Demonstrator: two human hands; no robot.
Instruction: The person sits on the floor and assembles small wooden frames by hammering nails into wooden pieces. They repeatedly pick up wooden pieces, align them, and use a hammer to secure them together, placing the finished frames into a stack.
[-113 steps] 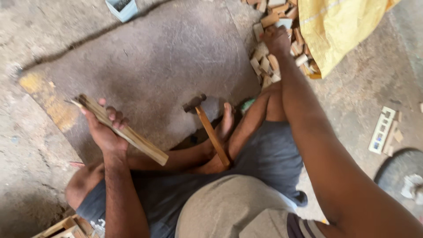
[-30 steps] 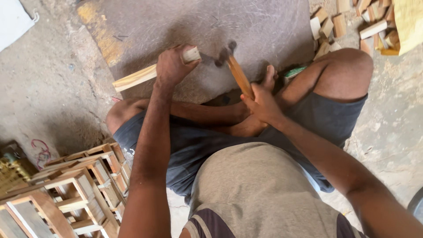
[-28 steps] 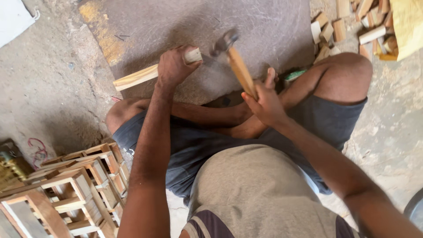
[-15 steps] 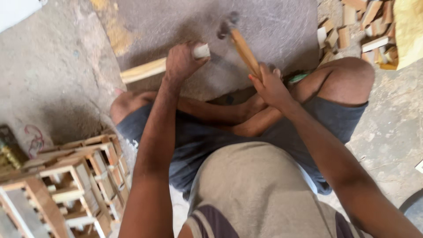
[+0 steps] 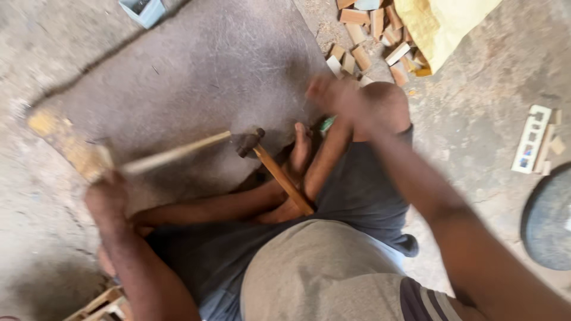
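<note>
Two hands busy: your left hand (image 5: 107,199) closed on wood strip (image 5: 172,156), frame left; right hand (image 5: 330,95) blurred near knee, upper centre, grip state unclear. Hammer (image 5: 276,172) lies free across legs, centre. No joined piece visible yet. Grey mat (image 5: 196,71) on concrete floor (image 5: 476,107); wood offcuts (image 5: 372,35) top.

1 hammer (image 5: 276,172), 1 long wood strip (image 5: 175,154), 1 pile of wood blocks (image 5: 372,35) (roughly a dozen visible), 1 yellow sack (image 5: 443,21), 1 blue box (image 5: 141,9), 2 hands.
</note>
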